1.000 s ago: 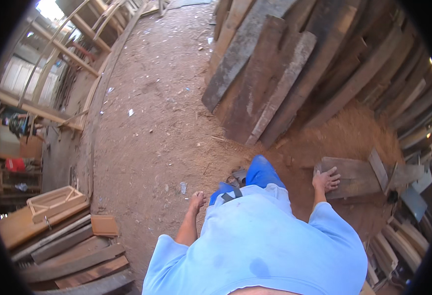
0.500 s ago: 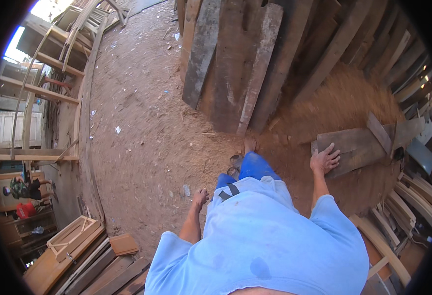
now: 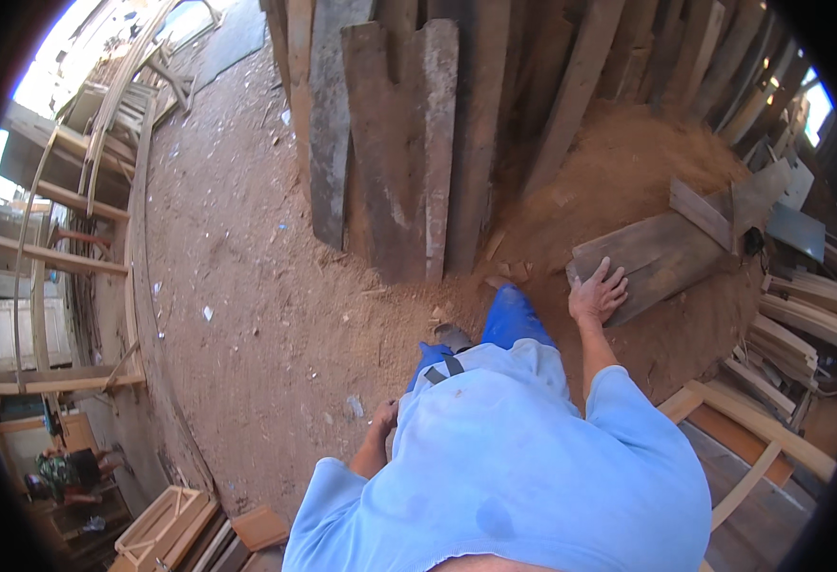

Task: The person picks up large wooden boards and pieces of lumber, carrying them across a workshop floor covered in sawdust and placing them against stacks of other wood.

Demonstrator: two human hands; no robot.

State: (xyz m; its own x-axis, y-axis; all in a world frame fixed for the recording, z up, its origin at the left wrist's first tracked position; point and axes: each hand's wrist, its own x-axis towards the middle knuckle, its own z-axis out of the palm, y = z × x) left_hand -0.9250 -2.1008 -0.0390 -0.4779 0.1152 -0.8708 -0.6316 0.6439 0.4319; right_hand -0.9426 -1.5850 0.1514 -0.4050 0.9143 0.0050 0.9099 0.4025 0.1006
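Observation:
My right hand (image 3: pixel 598 294) lies flat, fingers spread, on the near end of a thick grey wooden plank (image 3: pixel 662 255) that rests on a mound of sawdust (image 3: pixel 628 172). My left hand (image 3: pixel 382 417) hangs at my side over the dirt floor, only partly seen beside my light blue shirt, and holds nothing I can see. My blue trouser leg (image 3: pixel 509 319) and a shoe (image 3: pixel 454 336) step forward toward the stack of tall boards (image 3: pixel 409 143) leaning upright ahead.
Loose offcuts and boards (image 3: pixel 790 315) pile up at the right. Wooden frames and rails (image 3: pixel 66 248) run along the left. A small wooden crate (image 3: pixel 166 524) and planks lie at lower left. A person (image 3: pixel 71 472) crouches far left.
My view has swung so the leaning boards now stand straight ahead and closer. My right hand stays on the grey plank; I have stepped forward.

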